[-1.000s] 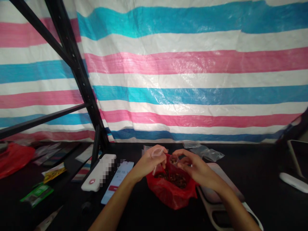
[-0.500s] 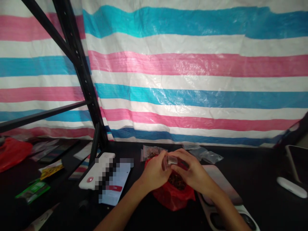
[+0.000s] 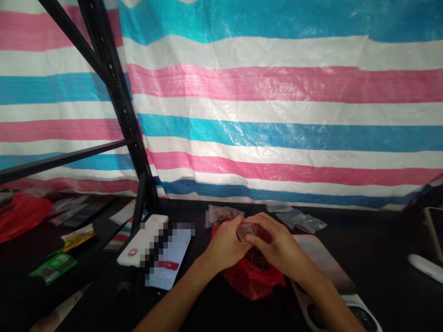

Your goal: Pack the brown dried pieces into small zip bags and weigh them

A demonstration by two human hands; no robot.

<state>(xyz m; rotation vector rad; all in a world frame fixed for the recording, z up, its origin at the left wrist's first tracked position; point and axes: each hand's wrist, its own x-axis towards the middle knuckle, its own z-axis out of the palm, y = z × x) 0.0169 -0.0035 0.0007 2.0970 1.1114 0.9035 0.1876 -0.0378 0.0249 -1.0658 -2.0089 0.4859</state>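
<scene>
My left hand [image 3: 226, 244] and my right hand [image 3: 277, 246] meet over a red plastic bag [image 3: 251, 279] that holds dark brown bits. Both hands pinch a small clear plastic bag [image 3: 246, 229] between their fingertips, just above the red bag's mouth. Behind the hands lies a small clear packet [image 3: 223, 214] filled with brown bits. The fingers of both hands are closed on the clear bag, and what is inside it is hidden.
A white device [image 3: 141, 246] and a phone [image 3: 171, 263] lie left of the hands. A flat scale [image 3: 328, 272] sits at the right, empty clear bags [image 3: 299, 220] behind it. A black metal rack post [image 3: 138, 203] stands at the left, with packets [image 3: 51, 267] and red plastic [image 3: 20, 214] beyond. A striped tarp [image 3: 277, 115] hangs behind.
My hands were apart, each holding a clear piece above the red bag. They have come together and now pinch the small clear bag between them.
</scene>
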